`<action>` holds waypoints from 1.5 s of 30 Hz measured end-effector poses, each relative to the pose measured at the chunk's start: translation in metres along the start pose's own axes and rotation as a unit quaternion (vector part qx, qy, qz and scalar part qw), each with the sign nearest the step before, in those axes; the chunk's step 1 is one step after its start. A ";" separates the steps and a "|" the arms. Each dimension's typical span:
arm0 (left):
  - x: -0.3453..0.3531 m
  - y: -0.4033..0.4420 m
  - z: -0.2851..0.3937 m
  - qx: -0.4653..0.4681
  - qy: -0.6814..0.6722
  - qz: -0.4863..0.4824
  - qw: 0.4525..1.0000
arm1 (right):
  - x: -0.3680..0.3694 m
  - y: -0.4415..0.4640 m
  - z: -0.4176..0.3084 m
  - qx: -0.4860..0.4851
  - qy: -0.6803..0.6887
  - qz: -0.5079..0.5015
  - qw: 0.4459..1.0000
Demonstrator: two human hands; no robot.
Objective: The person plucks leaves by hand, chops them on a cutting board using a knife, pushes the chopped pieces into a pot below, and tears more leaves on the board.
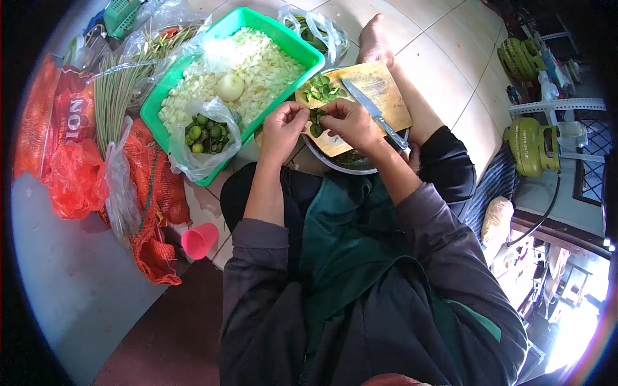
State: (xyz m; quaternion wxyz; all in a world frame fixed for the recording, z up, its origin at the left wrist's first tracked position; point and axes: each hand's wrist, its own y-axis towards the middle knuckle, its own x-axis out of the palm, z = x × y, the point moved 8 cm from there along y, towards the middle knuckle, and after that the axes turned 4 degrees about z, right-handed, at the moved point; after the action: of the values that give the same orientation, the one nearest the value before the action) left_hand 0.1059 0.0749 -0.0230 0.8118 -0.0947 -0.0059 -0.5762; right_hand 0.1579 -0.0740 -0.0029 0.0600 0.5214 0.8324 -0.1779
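Both hands meet over the near left edge of a wooden cutting board (386,87). My left hand (288,125) is closed, its fingertips pinching a dark green leaf (316,122). From the other side my right hand (351,123) pinches the same leaf. Green leaf pieces (324,89) lie on the board just beyond the fingers. A knife (373,110) with a grey-blue handle rests on the board, right of my right hand. Under the board is a metal bowl (360,168), mostly covered.
A green basket (313,56) holds chopped white pieces, a whole peeled onion (230,87) and a bag of limes (207,135). Red net sacks (145,174) and a pink cup (199,241) are at left. Green gas cylinders (533,147) stand at right.
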 end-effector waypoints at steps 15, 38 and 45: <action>0.009 -0.003 0.000 0.009 0.006 -0.009 1.000 | -0.004 0.002 -0.002 -0.007 0.026 0.021 0.999; 0.054 -0.013 0.016 0.247 0.437 0.008 0.865 | -0.018 -0.005 -0.004 -0.274 -0.340 0.055 0.898; 0.067 -0.023 0.026 0.333 0.498 0.017 0.800 | -0.019 -0.009 -0.013 -0.349 -0.348 0.047 0.869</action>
State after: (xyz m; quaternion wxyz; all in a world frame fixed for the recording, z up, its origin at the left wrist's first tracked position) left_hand 0.1092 0.0088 0.0136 0.6939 0.4813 0.2098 -0.4928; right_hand 0.1598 -0.0889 0.0168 0.5324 0.4093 0.7398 -0.0425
